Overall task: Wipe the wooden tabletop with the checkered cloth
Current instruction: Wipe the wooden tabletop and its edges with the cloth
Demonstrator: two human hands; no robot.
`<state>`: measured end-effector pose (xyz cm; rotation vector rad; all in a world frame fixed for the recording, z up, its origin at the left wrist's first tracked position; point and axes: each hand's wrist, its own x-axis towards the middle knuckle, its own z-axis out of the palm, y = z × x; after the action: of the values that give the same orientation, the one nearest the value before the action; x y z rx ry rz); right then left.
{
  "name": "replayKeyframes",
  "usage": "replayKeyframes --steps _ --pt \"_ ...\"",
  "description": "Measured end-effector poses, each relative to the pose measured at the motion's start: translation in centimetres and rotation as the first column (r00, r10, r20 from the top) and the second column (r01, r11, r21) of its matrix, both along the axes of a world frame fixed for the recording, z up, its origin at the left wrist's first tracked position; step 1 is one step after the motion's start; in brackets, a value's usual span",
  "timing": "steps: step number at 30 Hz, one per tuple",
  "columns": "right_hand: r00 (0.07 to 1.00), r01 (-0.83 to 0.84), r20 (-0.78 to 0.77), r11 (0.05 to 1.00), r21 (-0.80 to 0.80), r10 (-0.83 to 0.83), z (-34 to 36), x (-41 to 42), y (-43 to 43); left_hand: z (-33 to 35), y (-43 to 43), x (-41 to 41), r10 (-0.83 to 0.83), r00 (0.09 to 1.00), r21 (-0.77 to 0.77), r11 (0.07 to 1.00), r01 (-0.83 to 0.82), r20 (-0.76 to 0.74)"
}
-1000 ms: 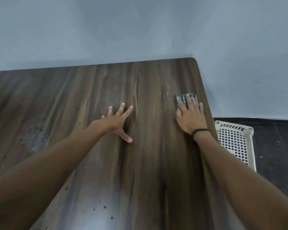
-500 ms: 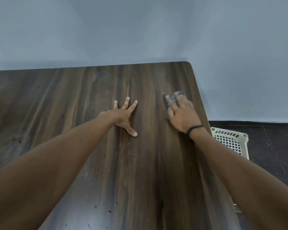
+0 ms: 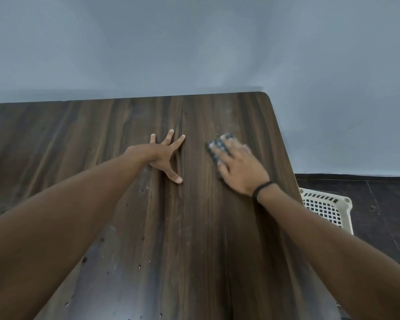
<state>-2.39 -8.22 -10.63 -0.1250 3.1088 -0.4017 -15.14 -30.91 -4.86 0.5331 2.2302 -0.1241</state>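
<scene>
**Mia:** What can you see from the head camera?

**Ben:** A big brown wooden tabletop [image 3: 194, 239]. It goes right up to a gray-blue wall [image 3: 194, 42]. Two bare arms reach out over it.

**Mia:** Where is the checkered cloth [image 3: 224, 137]?

**Ben:** It lies on the table, near the far right corner. It is folded up small. The right hand [image 3: 240, 167] is on top of it.

**Mia:** Is that hand squeezing the cloth?

**Ben:** No. The fingers lie flat and straight across it and press it down on the wood. The fingertips look a bit blurry. Some of the dark cloth peeks out past them and on the left side.

**Mia:** And the left hand [image 3: 162, 155]?

**Ben:** It holds nothing. It sits flat on the table with the fingers and thumb spread wide. It is to the left of the cloth and does not touch it.

**Mia:** Anything else?

**Ben:** There is a black band [image 3: 261, 189] on the right wrist. Little specks [image 3: 102, 239] dot the near part of the table, by the left arm. A white basket [image 3: 326, 209] full of holes sits down on the dark floor [image 3: 383, 199], just past the right edge of the table.
</scene>
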Motion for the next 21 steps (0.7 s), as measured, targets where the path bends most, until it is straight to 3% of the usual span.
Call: replayKeyframes --steps 3,7,11,15,16,19,21 --pt "0.951 0.303 0.078 0.952 -0.043 -0.299 0.9 -4.1 2.0 -0.2 0.3 -1.0 0.008 1.000 0.000 1.000 -0.008 -0.013" --pt "0.999 0.039 -0.010 0.997 0.062 -0.038 -0.5 -1.4 -0.8 -0.5 0.2 -2.0 0.001 1.000 -0.001 1.000 -0.001 -0.009" --pt "0.950 0.307 0.043 0.951 0.032 -0.308 0.8 -5.0 2.2 -0.1 0.0 -3.0 0.005 1.000 0.006 1.000 -0.005 -0.009" --pt "1.000 -0.005 -0.021 0.998 0.057 0.006 -0.5 -2.1 -1.4 -0.5 -0.4 -3.5 0.009 1.000 0.018 1.000 -0.009 -0.005" --pt "1.000 0.004 -0.023 0.999 0.046 -0.003 -0.3 -2.8 -0.3 -0.6 -0.4 -3.5 0.012 1.000 0.019 1.000 -0.011 -0.006" --pt "0.947 0.321 0.031 0.947 -0.017 -0.321 0.5 -7.0 1.8 -0.6 -0.3 -3.4 -0.002 1.000 0.008 1.000 0.002 -0.011" --pt "0.968 0.248 0.019 0.969 0.013 -0.248 0.0 -6.5 -0.8 -0.5 -0.3 -3.5 -0.009 1.000 0.005 1.000 0.009 -0.009"
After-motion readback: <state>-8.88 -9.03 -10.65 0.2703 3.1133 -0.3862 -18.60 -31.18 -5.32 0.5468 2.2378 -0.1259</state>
